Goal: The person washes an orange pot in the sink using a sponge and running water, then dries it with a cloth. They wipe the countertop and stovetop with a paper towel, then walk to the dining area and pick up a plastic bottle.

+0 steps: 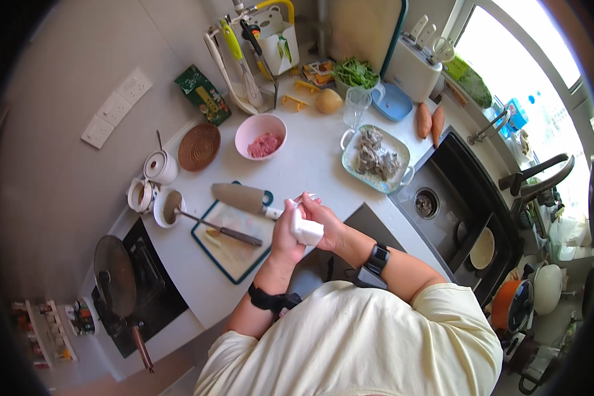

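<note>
Both of my hands are together in front of my body, around a white paper towel or cloth (307, 230). My left hand (286, 237) and my right hand (325, 220) both grip it. Just left of them, a cleaver (240, 197) lies across the top of a cutting board (245, 237), its white handle beside my left hand. A ladle (227, 232) rests from a white bowl onto the board, near small pale pieces of food. Further off stand a pink bowl (247, 123) with minced meat (265, 145) and a two-handled dish (349, 171) of grey raw seafood (373, 156).
A lidded pan (115, 277) sits on the stove at the left. At the right are the black sink (455, 198) and faucet (539, 175). Sweet potatoes (424, 120), a blue tray (393, 102), a knife block (411, 69) and a utensil holder stand along the back.
</note>
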`<state>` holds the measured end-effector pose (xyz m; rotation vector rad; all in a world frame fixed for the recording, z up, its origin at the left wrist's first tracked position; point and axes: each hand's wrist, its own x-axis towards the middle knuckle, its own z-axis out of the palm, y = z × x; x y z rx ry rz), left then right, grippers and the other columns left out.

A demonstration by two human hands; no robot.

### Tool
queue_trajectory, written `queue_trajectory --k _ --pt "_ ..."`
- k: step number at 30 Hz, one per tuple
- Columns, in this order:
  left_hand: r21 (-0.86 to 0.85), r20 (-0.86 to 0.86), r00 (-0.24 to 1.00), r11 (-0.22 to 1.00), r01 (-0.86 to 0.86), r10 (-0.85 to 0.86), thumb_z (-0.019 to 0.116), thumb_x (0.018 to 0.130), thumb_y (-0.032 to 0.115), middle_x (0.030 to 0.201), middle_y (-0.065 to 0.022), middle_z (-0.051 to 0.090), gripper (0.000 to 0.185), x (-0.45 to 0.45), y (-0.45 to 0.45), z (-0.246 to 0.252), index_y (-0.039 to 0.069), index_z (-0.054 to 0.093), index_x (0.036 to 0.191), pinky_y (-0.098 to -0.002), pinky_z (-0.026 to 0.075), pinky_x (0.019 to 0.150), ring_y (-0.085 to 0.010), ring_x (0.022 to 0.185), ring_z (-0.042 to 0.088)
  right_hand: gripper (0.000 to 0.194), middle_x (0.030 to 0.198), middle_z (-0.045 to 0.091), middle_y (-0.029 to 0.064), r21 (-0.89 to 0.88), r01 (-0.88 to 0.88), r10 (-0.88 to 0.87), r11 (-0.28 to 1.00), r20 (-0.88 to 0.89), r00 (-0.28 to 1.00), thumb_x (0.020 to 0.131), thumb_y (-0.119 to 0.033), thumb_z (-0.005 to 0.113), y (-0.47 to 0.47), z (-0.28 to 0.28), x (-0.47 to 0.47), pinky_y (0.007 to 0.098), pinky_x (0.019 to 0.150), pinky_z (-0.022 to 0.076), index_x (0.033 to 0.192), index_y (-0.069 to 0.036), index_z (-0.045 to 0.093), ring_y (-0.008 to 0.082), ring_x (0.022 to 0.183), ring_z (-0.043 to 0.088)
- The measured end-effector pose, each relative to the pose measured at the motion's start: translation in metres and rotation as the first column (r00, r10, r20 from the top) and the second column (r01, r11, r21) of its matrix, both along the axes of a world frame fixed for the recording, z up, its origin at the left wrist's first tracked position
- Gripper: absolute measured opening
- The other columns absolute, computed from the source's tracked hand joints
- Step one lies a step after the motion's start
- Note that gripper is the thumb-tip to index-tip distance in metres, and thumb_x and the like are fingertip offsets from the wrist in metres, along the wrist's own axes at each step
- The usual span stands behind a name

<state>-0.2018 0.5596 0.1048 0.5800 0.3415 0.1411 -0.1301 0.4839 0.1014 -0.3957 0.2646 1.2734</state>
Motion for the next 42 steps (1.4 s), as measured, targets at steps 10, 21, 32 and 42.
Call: queue_trajectory --k 10,21,32,42 --pt "0.456 -0.097 0.936 0.851 -0.26 0.339 0.041 0.097 0.023 0.1 -0.0078 0.061 0.03 0.015 -0.081 -0.02 0.001 0.058 0.107 -0.029 0.045 0.083 -0.0162 0.093 0.058 0.037 0.063 0.051 0.0005 -0.235 0.486 -0.098 0.842 0.819 0.566 0.097 -0.034 0.045 -0.057 -0.022 -0.015 0.0297 0.052 0.0406 0.076 -0.005 0.055 0.0087 0.056 0.046" --pt "0.714 -0.053 0.994 0.7 -0.027 0.092 0.024 0.096 0.056 0.153 -0.0154 0.006 0.074 -0.011 -0.111 -0.002 0.006 0.004 0.147 -0.041 0.006 0.112 -0.0277 0.14 0.001 0.048 0.141 0.038 0.0114 0.08 0.296 -0.187 0.952 0.917 0.352 0.1 -0.03 0.036 -0.11 0.008 -0.051 0.0325 0.103 0.0352 0.139 -0.001 0.034 0.0228 0.127 0.041" --pt "0.084 0.349 0.897 0.944 -0.319 0.272 0.045 0.095 0.023 0.138 -0.0108 0.039 0.042 -0.069 -0.12 0.011 0.0 0.042 0.131 -0.0343 0.026 0.109 -0.022 0.129 0.035 0.042 0.115 0.058 0.0108 0.187 0.163 -0.162 0.969 -0.022 0.987 0.098 -0.04 0.036 -0.133 -0.023 -0.062 0.0379 0.094 0.0436 0.12 -0.009 0.053 0.0257 0.109 0.054" --pt "0.53 0.24 0.959 0.848 0.003 -0.153 0.046 0.095 0.012 0.151 -0.0099 0.02 0.056 -0.078 -0.118 -0.028 0.003 0.022 0.144 -0.0353 0.016 0.114 -0.019 0.139 0.019 0.04 0.098 0.059 0.0056 -0.154 0.394 -0.344 0.906 0.275 0.898 0.098 -0.045 0.035 -0.11 -0.055 -0.091 0.0357 0.082 0.0468 0.107 -0.012 0.055 0.02 0.093 0.056"
